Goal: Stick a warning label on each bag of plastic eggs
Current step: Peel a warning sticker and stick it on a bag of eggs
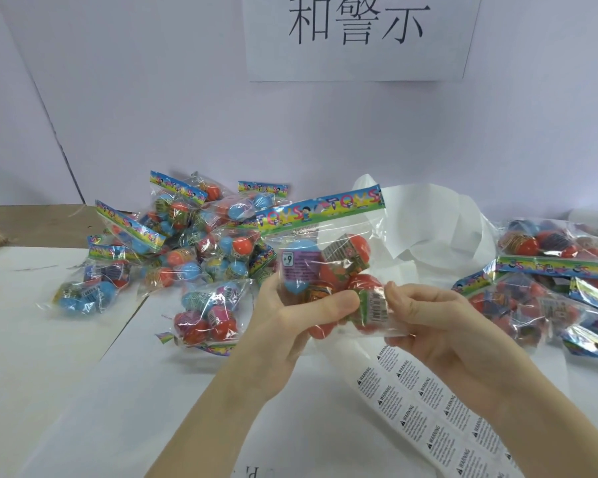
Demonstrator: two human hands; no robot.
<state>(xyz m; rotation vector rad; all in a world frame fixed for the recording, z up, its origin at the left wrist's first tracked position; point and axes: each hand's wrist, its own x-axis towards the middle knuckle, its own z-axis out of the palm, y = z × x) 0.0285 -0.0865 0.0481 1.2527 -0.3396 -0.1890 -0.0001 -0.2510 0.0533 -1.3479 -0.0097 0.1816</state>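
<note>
A clear bag of plastic eggs (325,270) is held upright above the desk (66,357), its colourful "TOYS" header strip (320,210) at the top and red, blue and patterned eggs bunched at the bottom. The left hand (290,322) grips the bag's lower left part, thumb curled across the front and the fingers (268,281) wrapped behind. The right hand (435,322) pinches the bag's lower right edge between thumb and curled fingers, beside a barcode sticker inside the film. Under the hands a long sheet of warning labels (428,408) lies flat on the desk, running toward the near right. A heap of bags (173,250) lies to the left, another pile (560,281) to the right. Crumpled white backing paper (428,229) sits behind the held bag. A paper sign (359,32) with large characters hangs on the wall.
</note>
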